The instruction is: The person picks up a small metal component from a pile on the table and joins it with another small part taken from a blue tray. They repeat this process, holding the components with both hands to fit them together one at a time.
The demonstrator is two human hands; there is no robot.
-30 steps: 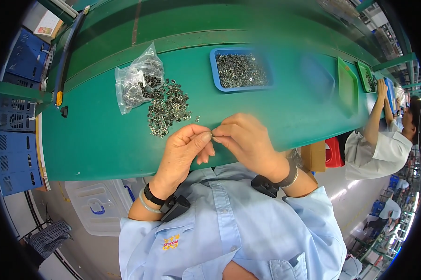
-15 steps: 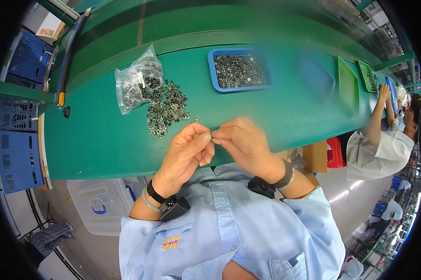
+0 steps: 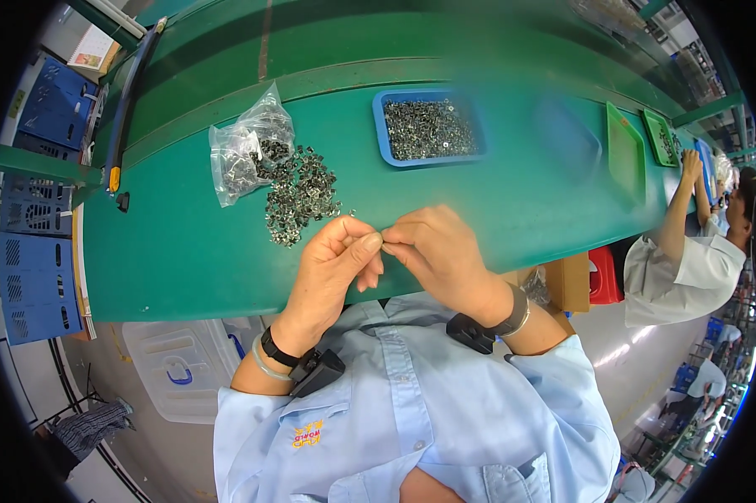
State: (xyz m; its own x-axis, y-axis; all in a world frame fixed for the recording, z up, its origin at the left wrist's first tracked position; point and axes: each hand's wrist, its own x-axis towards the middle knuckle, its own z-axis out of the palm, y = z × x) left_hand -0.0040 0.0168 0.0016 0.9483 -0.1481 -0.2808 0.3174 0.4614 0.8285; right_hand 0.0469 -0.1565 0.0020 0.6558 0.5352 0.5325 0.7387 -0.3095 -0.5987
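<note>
Above the near edge of the green table (image 3: 185, 285), my left hand (image 3: 336, 264) and my right hand (image 3: 439, 253) meet fingertip to fingertip. Both are closed in a pinch, thumb against index finger. Whatever sits between the tips is covered by the fingers and too small to name. Just beyond my left hand lies a loose pile of small shiny metal parts (image 3: 301, 197). It spreads from the mouth of a clear plastic bag (image 3: 231, 168) holding more of them. Farther off, to the right of the pile, a blue tray (image 3: 381, 134) is filled with small metal parts.
Green trays (image 3: 625, 155) stand at the table's right, where a co-worker (image 3: 680, 260) sits. A cardboard box (image 3: 567, 283) is below the right edge. Blue crates (image 3: 38, 285) are stacked at the left; a clear lidded bin (image 3: 181, 369) stands under the table.
Both hands stay pinched together and have shifted only slightly. The tiny bit that showed between the fingertips is now covered. Pile, bag and trays are unchanged.
</note>
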